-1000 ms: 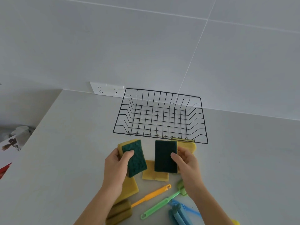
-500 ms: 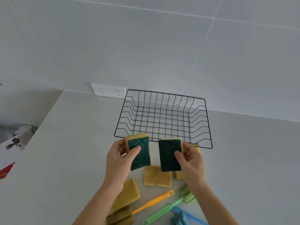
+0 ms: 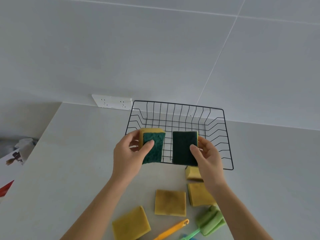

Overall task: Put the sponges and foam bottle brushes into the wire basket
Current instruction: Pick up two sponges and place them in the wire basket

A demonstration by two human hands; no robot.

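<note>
A black wire basket [image 3: 225, 135] stands against the wall with nothing inside. My left hand [image 3: 129, 153] grips a yellow sponge with a green scouring face [image 3: 155, 148], held over the basket's front edge. My right hand [image 3: 207, 156] grips a second sponge with a darker green face [image 3: 181, 146] beside it. Several yellow sponges lie on the counter below: one [image 3: 170, 202] in the middle, one [image 3: 131, 223] at lower left, one [image 3: 199, 196] and one [image 3: 192, 172] partly behind my right wrist. A green foam brush [image 3: 210, 221] and an orange brush handle [image 3: 173, 229] lie at the bottom.
A white double wall socket [image 3: 112, 102] sits left of the basket. The pale counter [image 3: 69, 170] ends at its left edge, beyond which papers and clutter [image 3: 15, 156] show. A tiled wall rises right behind the basket. A bit of blue brush [image 3: 186, 236] peeks at the bottom edge.
Both hands have carried their sponges forward from above the counter to above the basket's front edge. The sponges on the counter have not moved.
</note>
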